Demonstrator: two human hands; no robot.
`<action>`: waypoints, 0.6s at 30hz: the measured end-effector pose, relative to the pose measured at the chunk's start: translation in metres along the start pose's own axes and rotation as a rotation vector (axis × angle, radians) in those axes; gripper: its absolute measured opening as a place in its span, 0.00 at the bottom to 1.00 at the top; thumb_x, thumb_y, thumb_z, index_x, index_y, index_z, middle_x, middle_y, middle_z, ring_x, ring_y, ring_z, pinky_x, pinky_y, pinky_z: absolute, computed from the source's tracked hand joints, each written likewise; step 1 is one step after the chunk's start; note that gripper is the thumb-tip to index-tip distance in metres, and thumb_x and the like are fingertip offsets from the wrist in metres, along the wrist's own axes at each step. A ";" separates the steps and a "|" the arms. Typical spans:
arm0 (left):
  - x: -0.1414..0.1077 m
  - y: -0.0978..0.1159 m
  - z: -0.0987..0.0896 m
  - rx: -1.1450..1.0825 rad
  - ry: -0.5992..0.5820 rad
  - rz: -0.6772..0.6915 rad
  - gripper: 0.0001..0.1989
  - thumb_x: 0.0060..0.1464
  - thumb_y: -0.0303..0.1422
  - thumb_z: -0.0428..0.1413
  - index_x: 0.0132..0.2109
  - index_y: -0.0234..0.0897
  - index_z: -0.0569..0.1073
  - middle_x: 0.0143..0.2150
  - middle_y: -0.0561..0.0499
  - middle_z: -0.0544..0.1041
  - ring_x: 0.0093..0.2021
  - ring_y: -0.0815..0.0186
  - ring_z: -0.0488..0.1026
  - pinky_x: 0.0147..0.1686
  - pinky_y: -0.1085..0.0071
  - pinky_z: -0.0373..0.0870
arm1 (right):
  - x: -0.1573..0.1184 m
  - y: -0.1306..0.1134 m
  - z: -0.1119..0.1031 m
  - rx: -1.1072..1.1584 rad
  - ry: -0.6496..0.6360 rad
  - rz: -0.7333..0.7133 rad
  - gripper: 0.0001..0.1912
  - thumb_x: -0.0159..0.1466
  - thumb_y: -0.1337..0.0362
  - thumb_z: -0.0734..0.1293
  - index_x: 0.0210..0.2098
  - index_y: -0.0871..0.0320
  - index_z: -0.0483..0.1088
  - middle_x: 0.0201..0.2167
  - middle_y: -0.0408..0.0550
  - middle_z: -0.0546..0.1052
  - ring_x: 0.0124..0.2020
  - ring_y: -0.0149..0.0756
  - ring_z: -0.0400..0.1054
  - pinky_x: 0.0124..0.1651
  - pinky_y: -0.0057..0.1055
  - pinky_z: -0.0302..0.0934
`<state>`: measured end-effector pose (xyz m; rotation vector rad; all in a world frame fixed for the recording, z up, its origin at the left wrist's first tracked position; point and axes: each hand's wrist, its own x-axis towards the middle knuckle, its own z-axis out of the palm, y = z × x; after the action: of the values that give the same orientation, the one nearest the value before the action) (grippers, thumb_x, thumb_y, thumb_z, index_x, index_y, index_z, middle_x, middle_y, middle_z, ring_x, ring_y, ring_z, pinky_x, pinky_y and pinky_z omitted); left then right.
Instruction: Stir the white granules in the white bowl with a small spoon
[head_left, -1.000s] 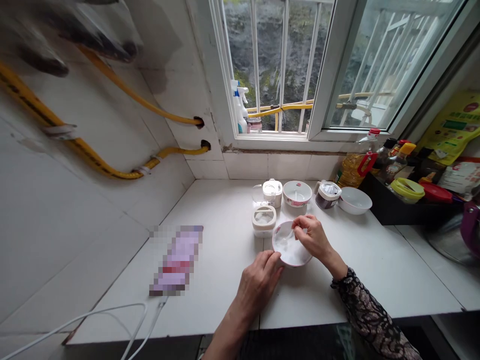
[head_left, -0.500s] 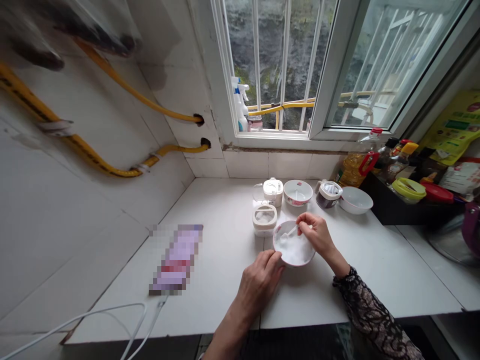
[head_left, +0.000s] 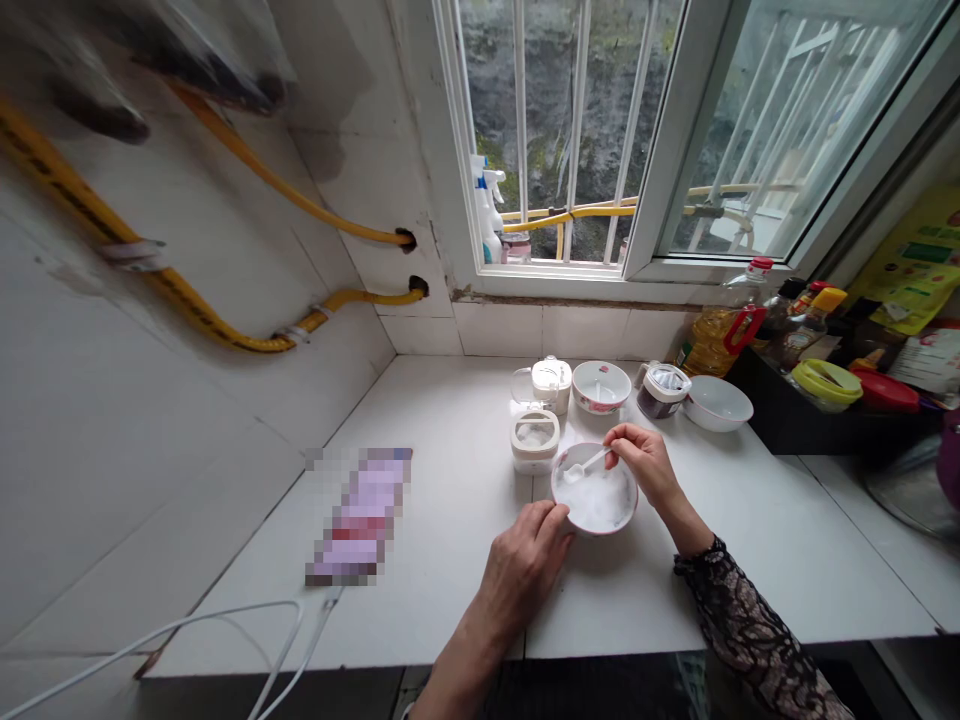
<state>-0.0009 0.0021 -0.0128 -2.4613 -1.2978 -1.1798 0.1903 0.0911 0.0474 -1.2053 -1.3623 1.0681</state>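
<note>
A white bowl (head_left: 631,500) with a pinkish rim stands on the counter, holding a white granular substance (head_left: 596,502). My left hand (head_left: 529,560) grips the bowl's near left rim, its thumb hidden beneath the fingers. Between the fingertips of my right hand (head_left: 646,462) is the handle of a small white spoon (head_left: 586,465); its head is over the left part of the bowl, above the white substance. Just behind the bowl's left side sits a square container (head_left: 535,455) with white contents and its clear lid (head_left: 534,385) raised.
Along the back stand another lidded container (head_left: 555,375), a floral bowl (head_left: 601,388), a jar with dark contents (head_left: 662,390) and a plain white bowl (head_left: 718,403). Bottles, including an oil bottle (head_left: 724,325), crowd the right. A pixelated purple object (head_left: 364,510) with a white cable lies left.
My right hand has raised the spoon slightly, so more of its head shows above the white substance. My left hand stays on the bowl. The whole view has shifted slightly.
</note>
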 end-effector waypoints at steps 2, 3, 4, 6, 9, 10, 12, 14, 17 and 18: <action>0.000 0.000 0.000 -0.004 -0.011 -0.004 0.11 0.62 0.26 0.50 0.51 0.36 0.66 0.41 0.47 0.74 0.40 0.64 0.75 0.33 0.73 0.74 | 0.000 -0.001 0.000 -0.009 0.006 0.003 0.06 0.50 0.63 0.64 0.23 0.58 0.71 0.13 0.41 0.72 0.19 0.32 0.65 0.29 0.29 0.60; 0.000 0.000 0.001 -0.005 -0.012 -0.003 0.10 0.63 0.27 0.50 0.51 0.36 0.66 0.40 0.47 0.74 0.39 0.64 0.75 0.33 0.73 0.74 | 0.000 -0.001 0.000 -0.013 0.007 0.006 0.06 0.50 0.63 0.64 0.23 0.58 0.71 0.13 0.41 0.72 0.19 0.32 0.65 0.29 0.30 0.60; 0.000 0.000 0.001 -0.002 -0.017 -0.012 0.10 0.63 0.27 0.49 0.51 0.37 0.66 0.41 0.46 0.74 0.40 0.64 0.75 0.33 0.73 0.74 | 0.000 -0.001 -0.001 -0.012 0.009 0.010 0.06 0.50 0.63 0.64 0.23 0.58 0.71 0.13 0.41 0.72 0.19 0.32 0.65 0.29 0.30 0.60; -0.001 -0.001 0.002 0.005 -0.021 -0.013 0.10 0.63 0.27 0.49 0.51 0.37 0.66 0.41 0.46 0.74 0.40 0.64 0.75 0.33 0.73 0.74 | 0.000 -0.002 -0.002 0.011 0.007 0.024 0.05 0.49 0.63 0.64 0.22 0.58 0.72 0.13 0.41 0.72 0.20 0.32 0.65 0.30 0.30 0.60; -0.001 -0.001 0.003 0.013 -0.020 0.002 0.11 0.62 0.28 0.50 0.51 0.36 0.65 0.41 0.46 0.75 0.40 0.63 0.75 0.33 0.73 0.75 | 0.002 -0.002 -0.004 0.075 0.011 0.042 0.05 0.49 0.63 0.65 0.22 0.57 0.72 0.13 0.41 0.72 0.20 0.33 0.65 0.31 0.32 0.61; -0.001 -0.001 0.003 0.013 -0.017 0.005 0.11 0.62 0.27 0.50 0.51 0.36 0.65 0.41 0.46 0.75 0.40 0.63 0.75 0.33 0.73 0.75 | 0.003 -0.003 -0.005 0.097 0.020 0.043 0.05 0.49 0.63 0.66 0.22 0.57 0.72 0.13 0.41 0.72 0.20 0.33 0.66 0.32 0.32 0.62; 0.000 0.000 0.003 0.015 -0.006 0.001 0.10 0.63 0.27 0.48 0.51 0.36 0.64 0.40 0.46 0.75 0.39 0.64 0.75 0.32 0.73 0.75 | 0.003 -0.004 -0.004 0.132 0.047 0.036 0.05 0.49 0.62 0.67 0.24 0.58 0.72 0.15 0.42 0.73 0.21 0.35 0.67 0.33 0.33 0.63; 0.001 0.001 0.002 0.015 0.008 -0.003 0.09 0.63 0.27 0.47 0.50 0.36 0.64 0.40 0.47 0.75 0.38 0.64 0.75 0.30 0.73 0.74 | 0.003 -0.005 -0.001 0.154 0.080 0.012 0.07 0.51 0.61 0.69 0.26 0.58 0.72 0.17 0.43 0.75 0.24 0.36 0.70 0.36 0.35 0.65; 0.002 0.001 0.001 0.010 0.029 0.000 0.09 0.64 0.26 0.45 0.50 0.36 0.65 0.39 0.47 0.75 0.37 0.63 0.75 0.30 0.73 0.74 | 0.000 -0.006 0.007 0.144 0.090 -0.065 0.09 0.55 0.58 0.69 0.31 0.57 0.72 0.22 0.44 0.78 0.28 0.39 0.74 0.40 0.37 0.66; 0.002 0.002 0.001 0.009 0.034 0.001 0.09 0.64 0.26 0.45 0.50 0.36 0.65 0.39 0.47 0.75 0.37 0.63 0.75 0.30 0.73 0.74 | -0.002 -0.007 0.010 0.127 0.085 -0.102 0.10 0.57 0.57 0.69 0.33 0.56 0.71 0.24 0.45 0.78 0.30 0.39 0.74 0.41 0.37 0.67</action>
<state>0.0015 0.0030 -0.0111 -2.4244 -1.2904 -1.2077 0.1793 0.0887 0.0525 -1.0646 -1.2581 1.0051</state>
